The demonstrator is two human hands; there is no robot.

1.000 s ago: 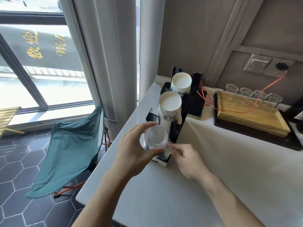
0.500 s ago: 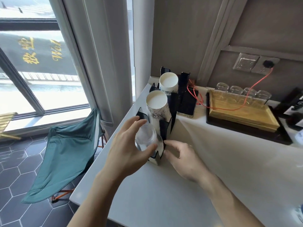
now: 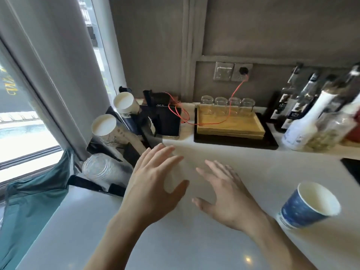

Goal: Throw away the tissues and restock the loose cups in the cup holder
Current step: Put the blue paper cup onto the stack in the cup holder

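Both hands are empty right now, fingers spread, hovering over the white counter [image 3: 194,240]: left hand [image 3: 155,188] next to the black cup holder [image 3: 134,152], right hand [image 3: 224,193] beside it. The clear plastic cups [image 3: 101,169] sit in the holder's nearest slot, 2 paper stacks behind. 1 loose blue paper cup [image 3: 305,205] stands off right.

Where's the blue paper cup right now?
In the head view, the blue paper cup stands upright on the white counter at the lower right, just right of the right hand and well away from the cup holder.
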